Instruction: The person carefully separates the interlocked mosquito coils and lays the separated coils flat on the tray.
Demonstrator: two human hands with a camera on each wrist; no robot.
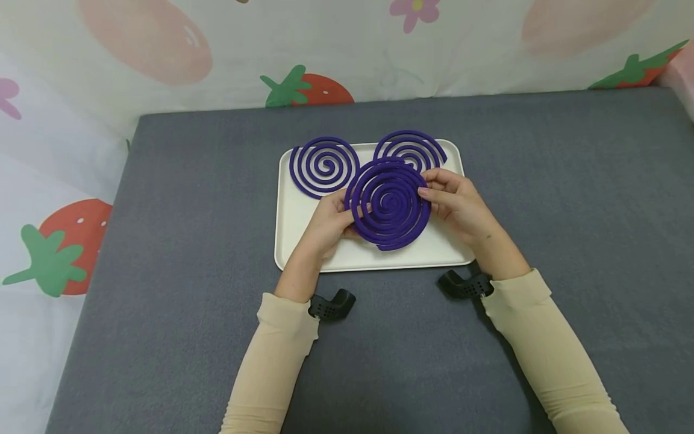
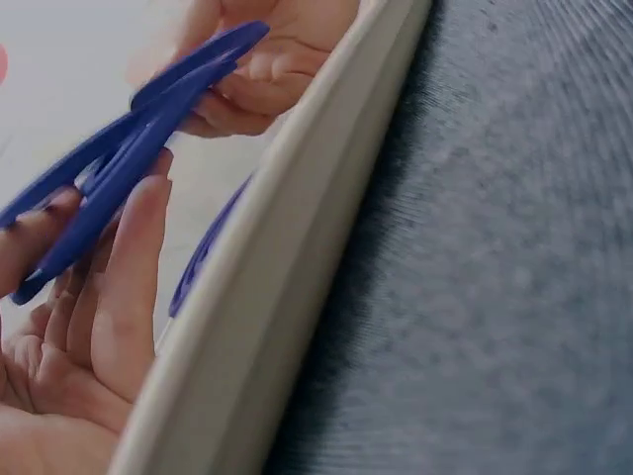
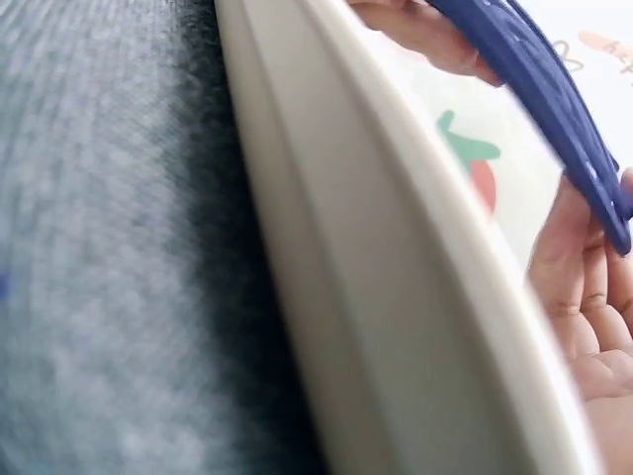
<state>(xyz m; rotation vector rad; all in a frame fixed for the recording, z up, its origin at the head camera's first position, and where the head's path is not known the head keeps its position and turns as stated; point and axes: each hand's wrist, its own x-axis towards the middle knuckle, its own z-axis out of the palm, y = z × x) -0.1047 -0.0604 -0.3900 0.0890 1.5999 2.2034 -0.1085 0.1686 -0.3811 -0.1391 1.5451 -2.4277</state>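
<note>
In the head view a pair of purple mosquito coils (image 1: 389,204), one lying over the other, is held up above a white tray (image 1: 295,236). My left hand (image 1: 328,224) pinches its left edge, thumb on top and fingers underneath. On the opposite edge my right hand (image 1: 454,198) grips it between thumb and fingers. Seen edge-on in the left wrist view, the two layers of the coils (image 2: 119,188) stand slightly apart at an angle. Behind them on the tray lie a single coil (image 1: 327,166) at left and another coil (image 1: 410,132) at right, the latter partly hidden.
The tray rests on a grey cloth-covered table (image 1: 190,253). A printed curtain (image 1: 466,54) with strawberries and flowers hangs behind the table's far edge. Black wrist mounts sit below both hands, close to the tray's near rim.
</note>
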